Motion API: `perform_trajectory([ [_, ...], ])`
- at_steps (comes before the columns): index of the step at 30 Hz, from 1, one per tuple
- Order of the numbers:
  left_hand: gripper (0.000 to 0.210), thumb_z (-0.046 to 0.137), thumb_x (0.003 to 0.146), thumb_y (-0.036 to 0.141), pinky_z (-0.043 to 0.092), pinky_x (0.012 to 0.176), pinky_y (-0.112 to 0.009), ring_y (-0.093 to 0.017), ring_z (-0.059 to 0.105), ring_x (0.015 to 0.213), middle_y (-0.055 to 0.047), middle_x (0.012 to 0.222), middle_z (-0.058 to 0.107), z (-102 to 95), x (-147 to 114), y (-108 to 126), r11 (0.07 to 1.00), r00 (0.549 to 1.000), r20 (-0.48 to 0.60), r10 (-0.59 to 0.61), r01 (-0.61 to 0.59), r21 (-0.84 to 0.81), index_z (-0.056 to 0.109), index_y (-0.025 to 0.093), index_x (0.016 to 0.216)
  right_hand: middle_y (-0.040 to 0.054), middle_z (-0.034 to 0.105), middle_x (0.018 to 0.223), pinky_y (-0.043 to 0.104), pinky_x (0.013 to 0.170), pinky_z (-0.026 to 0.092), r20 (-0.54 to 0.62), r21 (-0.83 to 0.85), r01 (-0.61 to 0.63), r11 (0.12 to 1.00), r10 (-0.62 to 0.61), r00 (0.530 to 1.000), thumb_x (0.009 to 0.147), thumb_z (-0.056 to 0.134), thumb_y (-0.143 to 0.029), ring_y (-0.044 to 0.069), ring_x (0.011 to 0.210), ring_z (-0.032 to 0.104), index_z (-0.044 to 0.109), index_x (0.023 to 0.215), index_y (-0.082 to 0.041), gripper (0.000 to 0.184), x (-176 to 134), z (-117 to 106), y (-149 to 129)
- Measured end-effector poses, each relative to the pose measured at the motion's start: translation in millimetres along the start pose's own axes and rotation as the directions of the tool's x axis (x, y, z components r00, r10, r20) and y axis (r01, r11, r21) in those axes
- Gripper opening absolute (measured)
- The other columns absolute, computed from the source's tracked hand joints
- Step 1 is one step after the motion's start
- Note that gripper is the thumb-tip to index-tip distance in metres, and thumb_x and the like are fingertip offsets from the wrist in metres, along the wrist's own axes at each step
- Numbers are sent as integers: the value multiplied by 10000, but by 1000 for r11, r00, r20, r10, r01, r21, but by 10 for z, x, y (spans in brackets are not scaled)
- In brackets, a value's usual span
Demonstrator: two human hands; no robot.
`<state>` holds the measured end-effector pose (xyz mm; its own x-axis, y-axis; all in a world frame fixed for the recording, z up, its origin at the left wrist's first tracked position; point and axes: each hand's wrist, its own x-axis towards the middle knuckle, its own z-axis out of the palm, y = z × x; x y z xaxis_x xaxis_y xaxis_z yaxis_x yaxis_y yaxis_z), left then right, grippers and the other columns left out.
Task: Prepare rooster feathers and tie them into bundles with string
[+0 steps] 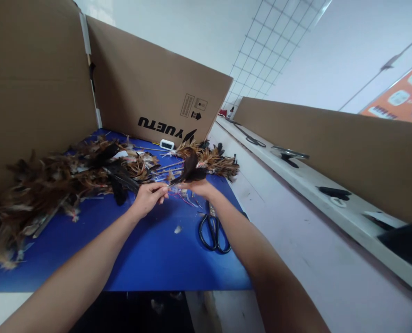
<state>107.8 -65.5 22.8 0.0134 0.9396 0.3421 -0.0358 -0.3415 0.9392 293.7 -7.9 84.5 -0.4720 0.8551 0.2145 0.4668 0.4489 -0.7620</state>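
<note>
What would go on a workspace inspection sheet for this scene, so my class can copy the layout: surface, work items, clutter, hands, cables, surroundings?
Surface: blue tabletop, running up to the cardboard panel.
Work items: dark feathers in hand; brown feather bundles to the left and at the far right; black-handled scissors beside the right forearm.
Clutter: white fluff; small white device with a dark display.
Hands: left hand pinches the feathers' base; right hand is at the feathers, its grip partly hidden.
Cables: on the tabletop, nothing seen.
Surroundings: cardboard panel printed YUETU, upside down; white ledge holding tools, right.
</note>
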Motion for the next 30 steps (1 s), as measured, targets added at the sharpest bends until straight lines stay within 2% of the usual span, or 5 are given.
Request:
perform_trajectory([
  [9,240,668,745,336,401,445,-208,-87,485,395,1,467,578,-19,30,-145,997,988,-141,-59,67,47,683,129,625,-39,563,575,224,548,322,-79,-52,-63,997,59,995,793,607,-290,83,525,410,720,789,-174,162,-573,543,-61],
  [16,239,672,717,354,420,430,-224,-97,501,425,-16,547,610,11,12,-85,994,988,-116,-100,92,-65,691,117,687,33,723,932,274,788,449,-67,-261,82,962,-102,992,920,461,-267,159,848,643,709,977,-210,261,-989,560,-256],
  [21,253,702,690,361,417,417,-222,-96,506,436,-25,563,607,6,16,-55,986,991,-54,-123,116,-121,679,111,661,63,715,930,373,935,431,-33,-370,3,929,-17,999,892,514,-248,207,938,635,711,974,-199,219,-1185,479,-207],
  [26,264,729,680,373,419,422,-224,-87,493,417,-28,568,615,61,-29,3,983,991,47,-128,133,-124,694,111,674,101,614,1241,433,1023,396,-236,2,-116,993,113,965,752,683,-327,236,1157,561,565,1234,-208,510,-1001,514,-75],
  [30,270,720,691,383,413,427,-221,-87,481,416,-13,531,590,83,-57,34,987,989,91,-116,125,-99,699,114,682,63,682,1013,388,911,476,-202,487,-86,869,208,957,650,756,-349,197,956,647,565,1136,-205,542,-716,680,-52],
])
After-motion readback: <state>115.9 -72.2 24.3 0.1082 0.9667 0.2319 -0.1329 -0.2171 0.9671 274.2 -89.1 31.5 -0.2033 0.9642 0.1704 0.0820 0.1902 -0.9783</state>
